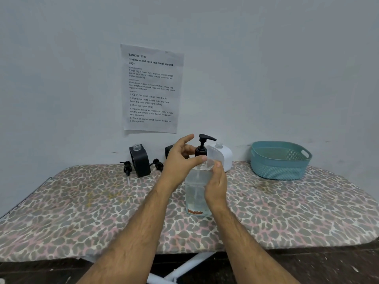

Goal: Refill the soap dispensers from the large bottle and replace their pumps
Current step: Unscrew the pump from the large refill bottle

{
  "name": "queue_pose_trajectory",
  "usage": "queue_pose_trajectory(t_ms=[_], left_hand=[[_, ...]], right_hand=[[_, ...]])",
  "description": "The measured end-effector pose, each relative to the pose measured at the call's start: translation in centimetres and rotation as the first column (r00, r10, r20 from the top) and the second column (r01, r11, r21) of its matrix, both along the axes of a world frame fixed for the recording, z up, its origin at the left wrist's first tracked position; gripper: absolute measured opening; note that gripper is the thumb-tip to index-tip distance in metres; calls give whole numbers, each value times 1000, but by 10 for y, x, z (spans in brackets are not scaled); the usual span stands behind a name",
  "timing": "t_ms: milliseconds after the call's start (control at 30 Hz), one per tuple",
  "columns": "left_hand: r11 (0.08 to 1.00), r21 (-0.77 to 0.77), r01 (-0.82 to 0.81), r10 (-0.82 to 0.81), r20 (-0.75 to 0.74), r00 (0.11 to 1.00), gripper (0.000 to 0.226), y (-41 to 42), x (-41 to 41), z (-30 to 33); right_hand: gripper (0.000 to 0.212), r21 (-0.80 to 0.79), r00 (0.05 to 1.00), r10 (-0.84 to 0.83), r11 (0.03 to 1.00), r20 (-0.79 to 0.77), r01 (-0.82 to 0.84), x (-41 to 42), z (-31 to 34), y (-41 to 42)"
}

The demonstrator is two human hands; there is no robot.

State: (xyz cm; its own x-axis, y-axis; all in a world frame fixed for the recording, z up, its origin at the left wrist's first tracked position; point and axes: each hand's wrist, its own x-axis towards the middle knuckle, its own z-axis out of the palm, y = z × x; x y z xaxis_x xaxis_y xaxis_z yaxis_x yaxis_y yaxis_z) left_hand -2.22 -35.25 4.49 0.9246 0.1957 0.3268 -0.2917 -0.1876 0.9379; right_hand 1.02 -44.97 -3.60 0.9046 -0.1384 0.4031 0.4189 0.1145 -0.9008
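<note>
The big clear bottle stands on the spotted table, right between the two hands. The right hand wraps around its side, thumb up near the shoulder. The left hand is at the top, with its thumb and fingers curled around the dark collar of the black pump, which sits on the bottle's neck. The bottle is see-through, with clear soap inside and a small brown mark near the bottom. Behind it, near the wall, are three soap dispensers: one black dispenser with an open neck, a second black dispenser mostly hidden behind the left hand, and one white dispenser, also with no pump. Two loose black pumps lie on the table, one loose pump left of the first black dispenser and the other loose pump to its right. One blue basket sits far off to the right. One paper sheet hangs on the wall.
</note>
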Motion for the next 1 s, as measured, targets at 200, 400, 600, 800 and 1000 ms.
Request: queue_pose_trajectory(t_ms=[200, 400, 600, 800, 1000], left_hand=[[997, 57, 61, -59, -27, 998, 80, -7, 1, 4], [994, 42, 97, -96, -18, 995, 70, 4, -8, 0], [1000, 12, 23, -23, 14, 1000, 58, 8, -10, 1], [997, 78, 0, 3, -37, 999, 50, 1, -1, 5], [999, 44, 5, -4, -14, 1000, 32, -6, 0, 5]], right_hand=[[50, 10, 1000, 18, 1000, 12, -18, -2, 2, -1], [59, 24, 1000, 26, 999, 1, -26, 3, -3, -1], [64, -3, 1000, -9, 1000, -4, 9, 2, -3, 0], [57, 0, 999, 36, 999, -26, -36, 2, -2, -3], [58, -18, 998, 53, 998, -24, -53, -1, 1, -6]])
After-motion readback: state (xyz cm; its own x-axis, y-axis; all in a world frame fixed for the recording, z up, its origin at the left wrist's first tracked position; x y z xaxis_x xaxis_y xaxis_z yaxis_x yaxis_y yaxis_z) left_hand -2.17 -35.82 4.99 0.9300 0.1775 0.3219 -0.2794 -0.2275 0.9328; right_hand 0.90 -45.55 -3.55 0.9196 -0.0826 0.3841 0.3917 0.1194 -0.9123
